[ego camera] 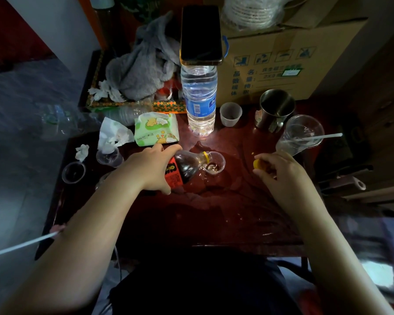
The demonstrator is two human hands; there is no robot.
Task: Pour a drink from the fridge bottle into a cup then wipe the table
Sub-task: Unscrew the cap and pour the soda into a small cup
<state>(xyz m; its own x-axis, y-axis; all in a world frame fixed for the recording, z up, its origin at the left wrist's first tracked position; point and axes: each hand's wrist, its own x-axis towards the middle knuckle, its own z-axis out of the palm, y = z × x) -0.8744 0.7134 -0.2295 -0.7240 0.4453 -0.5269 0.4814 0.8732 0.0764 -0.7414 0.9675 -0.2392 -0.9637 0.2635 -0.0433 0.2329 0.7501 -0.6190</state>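
My left hand [154,168] grips a small dark drink bottle [187,165] with a red label, tipped over to the right. Its yellow-ringed neck sits over a small clear plastic cup [215,163] on the dark red table [214,212]. A little brown liquid lies in the cup. My right hand [280,173] hovers to the right of the cup and pinches the yellow bottle cap [257,164]. The tabletop around the cup looks wet. A tissue pack [156,129] and loose crumpled tissues [114,135] lie at the left behind my left hand.
A big water bottle [199,98] with a phone [200,35] on top stands behind the cup. A small white cup [230,114], steel mug [274,109] and tilted clear cup with straw [299,135] sit at the right. Grey cloth [143,64], cardboard box [282,55], empty cups [74,172] at left.
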